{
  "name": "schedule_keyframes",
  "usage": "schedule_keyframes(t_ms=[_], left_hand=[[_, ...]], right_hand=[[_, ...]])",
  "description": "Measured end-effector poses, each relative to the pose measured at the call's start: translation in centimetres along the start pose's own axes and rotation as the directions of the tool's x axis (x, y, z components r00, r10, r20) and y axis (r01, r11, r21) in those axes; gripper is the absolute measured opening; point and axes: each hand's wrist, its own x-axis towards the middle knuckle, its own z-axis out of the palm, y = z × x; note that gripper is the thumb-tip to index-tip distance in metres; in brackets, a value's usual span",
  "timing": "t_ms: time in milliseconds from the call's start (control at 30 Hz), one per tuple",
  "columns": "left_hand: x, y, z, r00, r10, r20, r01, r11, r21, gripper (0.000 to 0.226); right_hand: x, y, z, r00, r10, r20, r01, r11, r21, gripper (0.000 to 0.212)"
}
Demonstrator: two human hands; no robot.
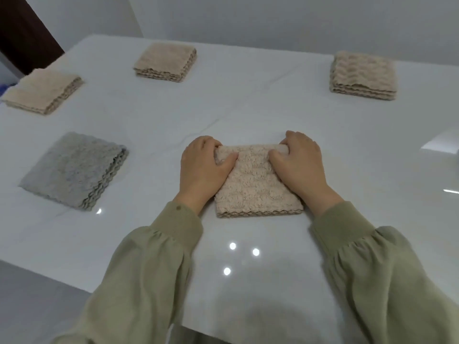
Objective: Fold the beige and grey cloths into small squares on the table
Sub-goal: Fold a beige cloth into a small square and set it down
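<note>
Two hands grip a folded beige cloth (255,187) at the near middle of a glossy white table (248,115). The left hand (201,167) holds the cloth's far left corner, thumb laid on top and fingers curled round the far edge. The right hand (300,165) takes the far right corner in the same way. Each hand pinches the thick fold between thumb and fingers, and the fingers lie close together. The cloth lies flat as a small square, its wavy, layered edge turned toward the person.

A grey cloth (74,170), also folded into a layered square, lies flat to the left of the hands and well apart from them. Three more folded beige squares lie farther back, all apart from one another: the left square (42,90) near the table's left edge, the middle square (165,62) toward the far side, and the right square (362,75) at far right.

Olive-green sleeves (159,256) with gathered cuffs cover both arms to the wrists. Three bright spots of reflected light (232,245) show on the tabletop between the arms. A dark door (22,33) stands at upper left, beside a pale wall (273,21).
</note>
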Motion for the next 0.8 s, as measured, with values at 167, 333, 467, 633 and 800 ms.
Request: schedule_keyframes(t_ms=[167, 333, 467, 633, 800], left_hand=[[-3.0, 2.4, -2.9, 0.935, -0.329, 0.133, 0.354, 0.845, -0.400, 0.054], [-4.5, 5.1, -5.1, 0.807, -0.461, 0.368, 0.563, 0.788, -0.247, 0.046], [-3.5, 5.7, -5.9, 0.729, -0.517, 0.449, 0.603, 0.795, -0.063, 0.023], [-3.0, 5.5, -5.9, 0.746, -0.461, 0.481, 0.513, 0.858, 0.029, 0.012], [-4.5, 6.8, -5.4, 0.769, -0.403, 0.497, 0.468, 0.884, -0.009, 0.008]], right_hand=[[-2.2, -1.3, -2.8, 0.942, 0.286, 0.173, -0.331, 0.867, 0.373, 0.055], [-5.5, -4.1, -5.4, 0.878, 0.406, 0.254, -0.459, 0.865, 0.202, 0.050], [-6.1, -4.8, -5.5, 0.738, 0.597, 0.314, -0.645, 0.761, 0.070, 0.041], [-5.7, -4.9, -5.8, 0.707, 0.634, 0.312, -0.670, 0.743, 0.009, 0.019], [-7.8, -3.9, -7.4, 0.700, 0.660, 0.273, -0.689, 0.725, 0.016, 0.016]])
